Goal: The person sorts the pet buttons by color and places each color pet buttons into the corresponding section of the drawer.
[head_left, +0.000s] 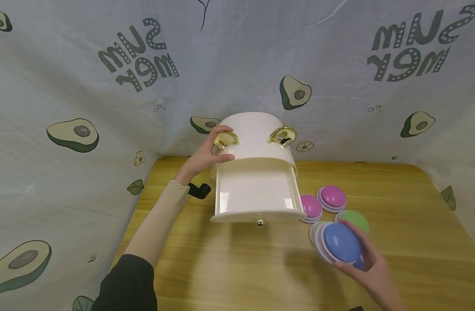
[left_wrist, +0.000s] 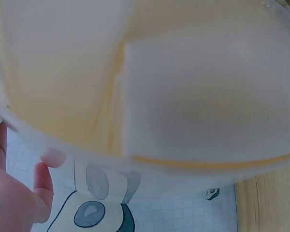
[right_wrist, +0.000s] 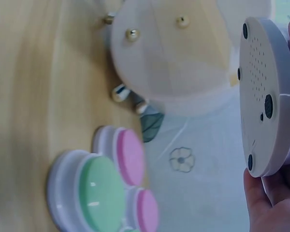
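My left hand (head_left: pixel 200 162) grips the left side of a white rounded drawer box (head_left: pixel 254 134), its thumb on the front and fingers by a gold ear-shaped ring (head_left: pixel 226 139). The box's drawer (head_left: pixel 257 185) is pulled out, bare inside, with a small round knob. In my right hand (head_left: pixel 377 270) is a round push button (head_left: pixel 341 242) with a blue dome and white base, held above the table by its rim. The right wrist view shows the button's underside (right_wrist: pixel 261 96), with dark pads and small holes. In the left wrist view, the box hides much of the left hand (left_wrist: pixel 12 198).
Pink-domed buttons (head_left: pixel 333 196) and a green-domed button (head_left: pixel 356 221) lie on the wooden table (head_left: pixel 408 207), right of the drawer. Another blue dome (head_left: pixel 359 263) shows partly behind the held button. An avocado-print cloth (head_left: pixel 237 56) hangs behind the box and along the sides.
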A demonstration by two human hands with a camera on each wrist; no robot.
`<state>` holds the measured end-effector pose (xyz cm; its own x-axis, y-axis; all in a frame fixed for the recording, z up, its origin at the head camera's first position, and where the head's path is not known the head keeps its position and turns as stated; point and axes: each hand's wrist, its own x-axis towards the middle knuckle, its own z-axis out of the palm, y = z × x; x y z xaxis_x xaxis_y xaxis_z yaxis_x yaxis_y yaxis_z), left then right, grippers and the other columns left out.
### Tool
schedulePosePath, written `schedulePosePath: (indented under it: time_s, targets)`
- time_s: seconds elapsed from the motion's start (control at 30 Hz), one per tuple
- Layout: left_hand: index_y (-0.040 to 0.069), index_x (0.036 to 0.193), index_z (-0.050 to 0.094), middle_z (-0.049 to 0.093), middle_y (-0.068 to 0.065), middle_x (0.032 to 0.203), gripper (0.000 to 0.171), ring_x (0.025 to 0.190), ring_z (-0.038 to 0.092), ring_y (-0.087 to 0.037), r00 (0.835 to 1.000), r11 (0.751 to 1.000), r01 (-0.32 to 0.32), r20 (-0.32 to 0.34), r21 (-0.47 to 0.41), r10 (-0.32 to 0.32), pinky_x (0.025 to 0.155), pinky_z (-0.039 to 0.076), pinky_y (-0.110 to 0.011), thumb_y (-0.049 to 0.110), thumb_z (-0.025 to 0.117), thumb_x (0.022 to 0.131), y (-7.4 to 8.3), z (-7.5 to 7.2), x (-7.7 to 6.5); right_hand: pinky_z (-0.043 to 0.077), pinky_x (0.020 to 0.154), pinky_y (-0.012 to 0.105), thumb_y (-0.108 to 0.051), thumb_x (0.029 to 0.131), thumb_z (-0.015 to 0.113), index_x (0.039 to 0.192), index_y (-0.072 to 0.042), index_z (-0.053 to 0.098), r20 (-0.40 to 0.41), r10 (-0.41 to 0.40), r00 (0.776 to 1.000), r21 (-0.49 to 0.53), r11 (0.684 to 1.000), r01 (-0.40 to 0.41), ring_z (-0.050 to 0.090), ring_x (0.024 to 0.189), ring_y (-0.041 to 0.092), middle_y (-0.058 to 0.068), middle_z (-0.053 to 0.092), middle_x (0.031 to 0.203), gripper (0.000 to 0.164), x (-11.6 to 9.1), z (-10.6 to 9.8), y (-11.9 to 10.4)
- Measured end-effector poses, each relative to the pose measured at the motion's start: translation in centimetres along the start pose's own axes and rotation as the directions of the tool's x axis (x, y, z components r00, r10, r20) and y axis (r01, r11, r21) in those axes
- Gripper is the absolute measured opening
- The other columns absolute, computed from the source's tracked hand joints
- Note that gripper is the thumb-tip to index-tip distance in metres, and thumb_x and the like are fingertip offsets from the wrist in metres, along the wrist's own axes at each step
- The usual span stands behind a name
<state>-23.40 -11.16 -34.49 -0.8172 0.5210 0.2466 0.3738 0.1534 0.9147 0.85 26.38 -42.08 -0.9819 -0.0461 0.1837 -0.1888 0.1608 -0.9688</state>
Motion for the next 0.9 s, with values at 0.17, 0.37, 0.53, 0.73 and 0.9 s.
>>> schedulePosePath:
  time_s: [0.17,0.37,0.53,0.73,0.9]
  targets:
    - [0.015,0.141,0.034,0.026,-0.001,0.147,0.067,0.134,0.023,-0.018,1.0,1.0,-0.018,-0.001,0.015,0.018,0.108,0.017,-0.051,0.003,0.069,0.086,-0.6,-0.1,0.0,0.039,0.09,0.014,0.023,0.072,0.067,0.148,-0.004,0.031,0.017,-0.005,1.0,-0.034,0.999,0.005,0.037,0.125,0.013,0.008,0.032,0.15,0.089,1.1,-0.4,-1.5]
    - [0.015,0.14,0.034,0.028,-0.001,0.146,0.067,0.133,0.025,-0.018,0.999,0.999,-0.044,0.0,0.013,0.044,0.107,0.018,-0.052,0.004,0.07,0.085,-0.7,0.0,0.0,0.037,0.089,0.012,0.021,0.07,0.07,0.148,-0.006,0.033,0.017,-0.021,1.0,-0.094,0.995,0.022,0.037,0.124,0.012,0.004,0.035,0.148,0.09,2.1,-0.2,-3.0]
    - [0.015,0.14,0.034,0.028,-0.001,0.146,0.067,0.134,0.024,-0.017,0.999,0.999,-0.042,0.0,0.014,0.042,0.108,0.017,-0.052,0.003,0.07,0.085,-0.7,-0.1,0.0,0.033,0.095,0.013,0.024,0.069,0.068,0.146,0.0,0.032,0.053,-0.086,0.995,-0.033,0.996,0.088,0.033,0.13,0.012,0.009,0.034,0.149,0.089,3.3,0.1,-3.8]
    - [0.013,0.142,0.032,0.026,-0.003,0.148,0.068,0.135,0.022,-0.019,1.0,1.0,-0.015,0.001,0.004,0.015,0.108,0.016,-0.051,0.0,0.068,0.086,-0.5,-0.1,0.1,0.03,0.099,0.014,0.024,0.068,0.069,0.145,0.001,0.034,0.073,-0.138,0.988,-0.036,0.989,0.141,0.032,0.132,0.014,0.01,0.035,0.149,0.088,4.6,0.7,-5.0]
    - [0.007,0.14,0.032,0.026,-0.009,0.147,0.065,0.135,0.023,-0.023,1.0,1.0,-0.002,0.008,-0.009,0.002,0.108,0.016,-0.051,-0.003,0.067,0.085,1.3,0.1,-0.3,0.03,0.1,0.015,0.021,0.068,0.072,0.145,-0.001,0.037,0.097,-0.166,0.981,-0.087,0.981,0.175,0.034,0.131,0.016,0.011,0.039,0.146,0.088,5.8,1.4,-6.0]
